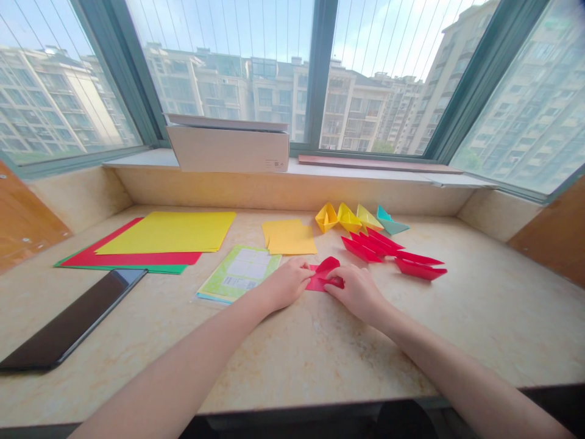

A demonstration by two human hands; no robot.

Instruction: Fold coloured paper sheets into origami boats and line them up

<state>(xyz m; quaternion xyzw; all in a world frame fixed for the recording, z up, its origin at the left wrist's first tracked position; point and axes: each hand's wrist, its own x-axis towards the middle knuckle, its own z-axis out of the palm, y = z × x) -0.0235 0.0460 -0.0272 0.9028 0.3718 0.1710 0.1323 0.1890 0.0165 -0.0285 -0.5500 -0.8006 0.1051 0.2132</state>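
A partly folded red paper (pixel 323 273) lies on the marble counter (pixel 320 341) between my hands. My left hand (pixel 287 284) pinches its left edge with curled fingers. My right hand (pixel 357 291) presses and grips its right side, fingers closed on the fold. Just beyond them lie several finished red paper boats (pixel 392 253). Behind those stand three yellow paper boats (pixel 348 217) and a teal paper boat (pixel 389 222).
Small yellow paper squares (pixel 289 237) and a green-edged printed sheet (pixel 239 272) lie to the left. Farther left is a stack of large yellow, red and green sheets (pixel 155 241). A dark tablet (pixel 73 322) lies near the front left edge. A white box (pixel 228 146) sits on the windowsill.
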